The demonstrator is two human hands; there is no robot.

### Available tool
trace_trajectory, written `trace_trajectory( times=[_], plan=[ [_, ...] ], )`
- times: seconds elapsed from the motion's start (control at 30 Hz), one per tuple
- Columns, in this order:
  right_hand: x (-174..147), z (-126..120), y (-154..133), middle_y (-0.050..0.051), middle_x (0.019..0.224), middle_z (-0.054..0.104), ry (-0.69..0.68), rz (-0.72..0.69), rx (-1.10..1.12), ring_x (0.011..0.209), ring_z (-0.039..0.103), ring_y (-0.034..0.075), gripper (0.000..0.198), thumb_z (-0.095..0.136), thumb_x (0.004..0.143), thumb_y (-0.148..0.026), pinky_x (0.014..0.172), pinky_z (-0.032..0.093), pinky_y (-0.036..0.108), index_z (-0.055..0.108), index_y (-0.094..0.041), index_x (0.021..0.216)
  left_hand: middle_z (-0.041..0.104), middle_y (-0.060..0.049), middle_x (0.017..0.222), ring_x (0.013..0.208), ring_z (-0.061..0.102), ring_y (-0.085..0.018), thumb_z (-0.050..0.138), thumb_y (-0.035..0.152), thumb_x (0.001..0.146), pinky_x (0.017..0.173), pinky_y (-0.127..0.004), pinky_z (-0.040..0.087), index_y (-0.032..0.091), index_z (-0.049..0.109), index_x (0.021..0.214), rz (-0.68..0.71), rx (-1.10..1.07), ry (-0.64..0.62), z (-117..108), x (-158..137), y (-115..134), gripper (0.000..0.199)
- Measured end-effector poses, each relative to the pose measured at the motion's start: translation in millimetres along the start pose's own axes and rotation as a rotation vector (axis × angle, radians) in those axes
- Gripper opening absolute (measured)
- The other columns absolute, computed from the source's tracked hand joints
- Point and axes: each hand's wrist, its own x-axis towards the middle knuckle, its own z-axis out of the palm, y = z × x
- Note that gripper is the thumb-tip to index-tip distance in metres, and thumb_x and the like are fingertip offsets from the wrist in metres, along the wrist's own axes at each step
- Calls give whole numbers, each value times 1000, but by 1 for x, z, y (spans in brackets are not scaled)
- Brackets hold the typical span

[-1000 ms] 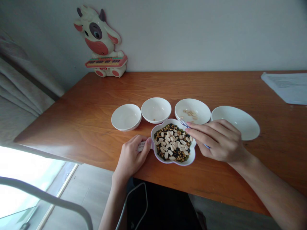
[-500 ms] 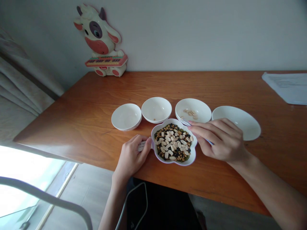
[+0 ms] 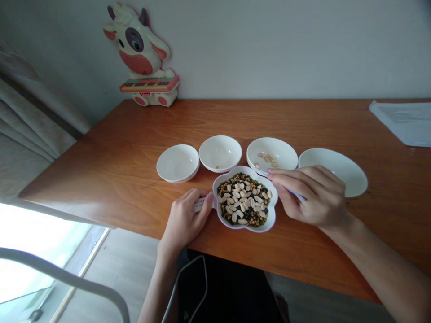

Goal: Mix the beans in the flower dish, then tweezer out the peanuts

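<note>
My left hand [image 3: 185, 217] is closed round the short handle [image 3: 199, 204] of a white, lilac-rimmed, flower-shaped bowl [image 3: 273, 220]. Inside it, pale peanut halves [image 3: 243, 199] lie on a mix of small yellow, black and green beans or grains. In my right hand [image 3: 311, 195] is a slim pair of tweezers [image 3: 263, 171], pinched between thumb and fingers. Their tips are over the near rim of a round white bowl [image 3: 286, 150], beside a pale piece that looks like a peanut. Several peanut halves [image 3: 267, 158] rest in that bowl; whether the tips grip the piece I cannot tell.
Two white bowls stand left: the outer bowl [image 3: 178, 163] and another bowl [image 3: 220, 152] with one tiny yellowish bit. A fourth bowl [image 3: 350, 177] is partly behind my right hand. A cow toy keyboard [image 3: 150, 85] and a paper sheet [image 3: 407, 121] lie farther back on the wooden table [image 3: 101, 179].
My right hand and the tweezers have shifted slightly right, their tips now at the round bowl's near rim. My left hand and the flower-shaped bowl have stayed almost still.
</note>
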Motion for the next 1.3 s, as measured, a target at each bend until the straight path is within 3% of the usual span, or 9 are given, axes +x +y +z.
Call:
trace_trajectory(
  times=[0.33, 0.63, 1.3],
  plan=[
    [-1, -1, -2, 7, 100, 83, 12, -19, 90, 80, 72, 19, 35, 78, 83, -5, 70, 51, 34, 67, -14, 115, 79, -4, 84, 74, 73, -17, 57, 39, 106, 70, -26, 52, 20, 72, 91, 7, -2, 2, 0, 0, -1, 28],
    [-4, 3, -6, 5, 99, 82, -69, -35, 248, 79, 71, 18, 21, 70, 90, -10, 71, 52, 34, 66, -17, 109, 79, -4, 85, 75, 73, -18, 57, 40, 106, 71, -27, 53, 20, 72, 91, 0, 0, -4, 0, 0, -1, 29],
    [0, 7, -7, 3, 98, 82, -139, -45, 197, 79, 67, 18, 18, 67, 93, -12, 74, 49, 35, 66, -19, 110, 80, -4, 86, 75, 74, -18, 56, 40, 106, 70, -27, 53, 21, 72, 90, -7, -1, -12, 0, 0, -1, 30]
  ],
)
